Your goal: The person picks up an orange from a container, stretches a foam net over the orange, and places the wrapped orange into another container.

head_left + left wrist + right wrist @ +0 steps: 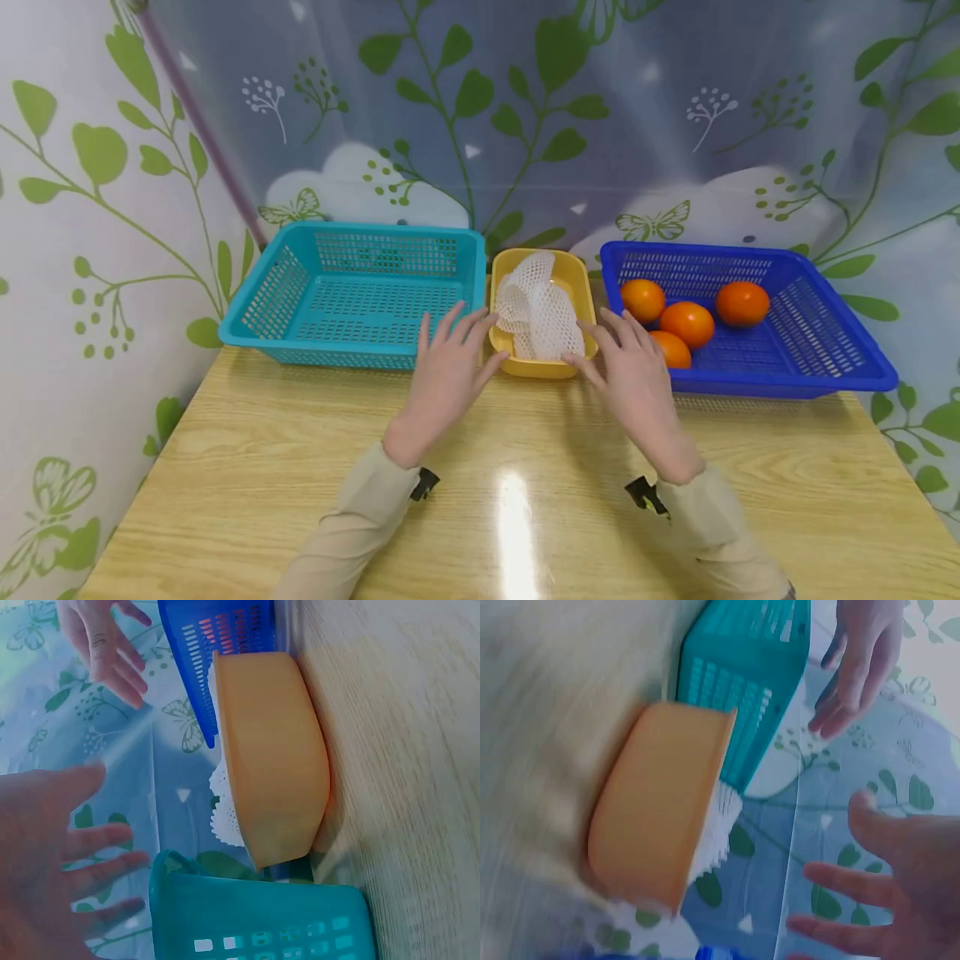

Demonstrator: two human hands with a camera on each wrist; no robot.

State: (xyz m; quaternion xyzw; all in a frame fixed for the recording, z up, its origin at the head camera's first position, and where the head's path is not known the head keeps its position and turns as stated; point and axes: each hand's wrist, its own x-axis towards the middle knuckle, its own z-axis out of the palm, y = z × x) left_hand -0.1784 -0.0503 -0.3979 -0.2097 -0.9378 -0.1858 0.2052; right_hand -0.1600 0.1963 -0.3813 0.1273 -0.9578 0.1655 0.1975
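A small yellow tub [543, 368] stands mid-table with white foam mesh sleeves [534, 304] heaped inside it. My left hand [444, 375] hovers at the tub's left side, fingers spread and bare of any object, overlapping the corner of the teal basket [352, 354] in the head view. On the other side my right hand [633, 379] hangs with spread fingers between the tub and the blue basket [780, 383], also holding nothing. Both wrist views show a gap between the hands and the tub [274, 757]. Several orange round fruits [687, 325] lie in the blue basket.
The teal basket holds nothing visible and stands at the left; the blue one is at the right. Behind all three containers hangs a leaf-patterned curtain [525, 125]. The wooden table [465, 517] stretches toward me, with a bright reflection on it.
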